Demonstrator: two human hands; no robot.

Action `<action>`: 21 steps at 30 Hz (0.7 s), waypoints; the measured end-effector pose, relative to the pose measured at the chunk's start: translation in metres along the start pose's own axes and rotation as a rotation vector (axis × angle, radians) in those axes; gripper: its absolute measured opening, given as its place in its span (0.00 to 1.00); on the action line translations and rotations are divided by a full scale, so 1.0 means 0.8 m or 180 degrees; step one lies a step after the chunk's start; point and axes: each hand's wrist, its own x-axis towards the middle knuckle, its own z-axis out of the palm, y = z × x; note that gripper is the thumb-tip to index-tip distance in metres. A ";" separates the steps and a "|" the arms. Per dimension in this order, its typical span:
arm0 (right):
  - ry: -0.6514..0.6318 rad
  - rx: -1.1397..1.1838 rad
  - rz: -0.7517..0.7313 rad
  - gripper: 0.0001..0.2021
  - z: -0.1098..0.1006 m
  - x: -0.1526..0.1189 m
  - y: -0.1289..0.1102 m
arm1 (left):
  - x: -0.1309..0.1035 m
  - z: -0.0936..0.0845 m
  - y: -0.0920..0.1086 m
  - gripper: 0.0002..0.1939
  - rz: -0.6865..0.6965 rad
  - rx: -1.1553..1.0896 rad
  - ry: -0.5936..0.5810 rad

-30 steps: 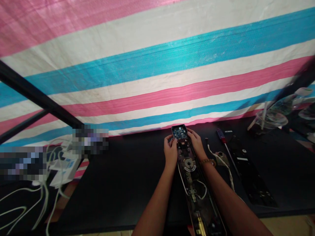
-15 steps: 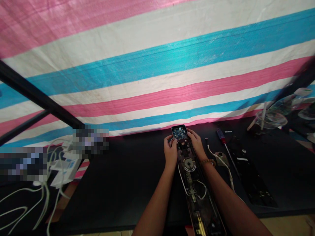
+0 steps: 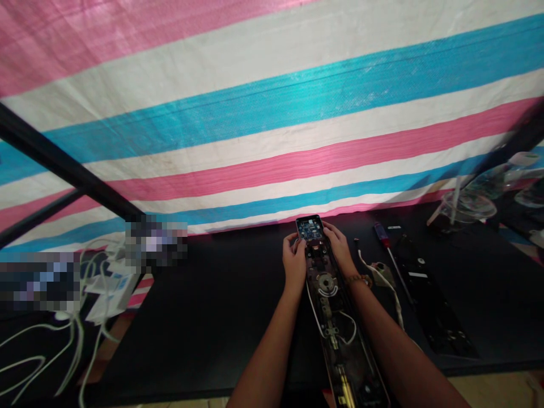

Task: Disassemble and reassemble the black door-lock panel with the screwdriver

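Observation:
A long, dark electronic door lock panel (image 3: 328, 309) lies lengthwise before me, its open inside facing up. A round metal part, white wires and a brass-coloured piece show within it. At its far end sits a blue circuit board (image 3: 310, 229) in a dark frame. My left hand (image 3: 294, 258) grips the left edge of that end, thumb near the board's lower corner. On the opposite edge, my right hand (image 3: 340, 249) is closed round the side, its fingers partly hidden. The near end of the panel runs out of view between my forearms.
To the right lie a screwdriver (image 3: 385, 237), a white cable (image 3: 393, 292) and a flat black cover plate (image 3: 433, 306). Clear plastic containers (image 3: 470, 205) stand farther back. Tangled white cables (image 3: 79, 334) fill the left. A striped sheet (image 3: 272, 130) hangs behind the black table (image 3: 204, 317).

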 end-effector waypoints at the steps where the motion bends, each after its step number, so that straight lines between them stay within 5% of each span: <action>1: -0.0005 -0.0011 -0.0006 0.21 0.000 0.000 0.000 | 0.000 0.000 0.000 0.16 -0.0002 -0.0002 -0.0005; 21: 0.0021 -0.0008 -0.0004 0.22 0.001 0.000 0.000 | -0.001 0.001 0.002 0.16 0.0047 0.0048 -0.0003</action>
